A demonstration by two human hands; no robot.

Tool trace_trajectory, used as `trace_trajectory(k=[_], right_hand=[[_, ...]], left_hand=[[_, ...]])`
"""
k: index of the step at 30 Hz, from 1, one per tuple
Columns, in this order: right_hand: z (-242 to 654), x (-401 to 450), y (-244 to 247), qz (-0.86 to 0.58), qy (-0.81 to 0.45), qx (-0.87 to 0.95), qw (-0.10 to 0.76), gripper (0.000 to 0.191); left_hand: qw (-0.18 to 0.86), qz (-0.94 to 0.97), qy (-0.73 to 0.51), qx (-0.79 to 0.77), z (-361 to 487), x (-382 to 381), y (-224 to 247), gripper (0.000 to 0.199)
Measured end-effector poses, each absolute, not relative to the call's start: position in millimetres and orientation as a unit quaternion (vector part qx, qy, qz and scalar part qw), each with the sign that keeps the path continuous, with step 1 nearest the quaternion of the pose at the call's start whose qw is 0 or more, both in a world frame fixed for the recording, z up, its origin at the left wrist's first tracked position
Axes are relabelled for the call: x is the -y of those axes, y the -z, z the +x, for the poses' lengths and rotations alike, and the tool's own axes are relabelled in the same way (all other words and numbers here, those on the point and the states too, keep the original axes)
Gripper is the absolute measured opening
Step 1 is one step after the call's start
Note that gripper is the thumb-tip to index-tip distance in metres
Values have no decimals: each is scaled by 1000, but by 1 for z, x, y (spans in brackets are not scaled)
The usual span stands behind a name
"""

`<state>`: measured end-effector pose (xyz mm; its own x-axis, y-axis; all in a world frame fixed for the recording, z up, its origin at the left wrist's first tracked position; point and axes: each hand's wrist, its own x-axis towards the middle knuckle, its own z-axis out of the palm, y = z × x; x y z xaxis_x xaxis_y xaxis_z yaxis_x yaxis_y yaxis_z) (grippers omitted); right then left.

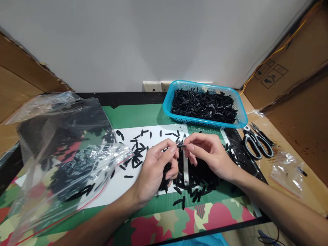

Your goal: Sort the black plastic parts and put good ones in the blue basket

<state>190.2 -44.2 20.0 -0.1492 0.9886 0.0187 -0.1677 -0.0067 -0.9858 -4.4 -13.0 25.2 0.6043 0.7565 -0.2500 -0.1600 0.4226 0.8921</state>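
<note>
Bare forearms [112,216] were extended toward the blue perforated basket [167,106]. In front of that basket, 1 slim black strip [181,146] was pinched by the left hand [157,164] and right hand [211,153], both grips narrow. Piece-by-piece handling was seemingly in hand; for the next move, steady fingertip control was judged necessary.
</note>
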Motion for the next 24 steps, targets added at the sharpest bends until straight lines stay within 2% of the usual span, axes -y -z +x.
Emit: trace_trajectory(k=[11, 15, 19, 21, 24], right_hand=[[189, 44, -18, -424, -561, 498, 507, 26], [188, 46, -21, -448, -520, 519, 510, 23], [191, 50, -25, -462, -325, 655, 501, 6], [199, 48, -24, -459, -179, 710, 504, 8], [223, 36, -21, -510, 30, 679, 528, 10]], left_hand=[[756, 476, -311, -324, -5, 13, -25, 32], [745, 488, -313, -329, -6, 13, -26, 32], [754, 475, -309, -332, -6, 13, -26, 32], [777, 444, -301, -330, -5, 13, -27, 32], [822, 369, -270, -339, -5, 12, -32, 31]])
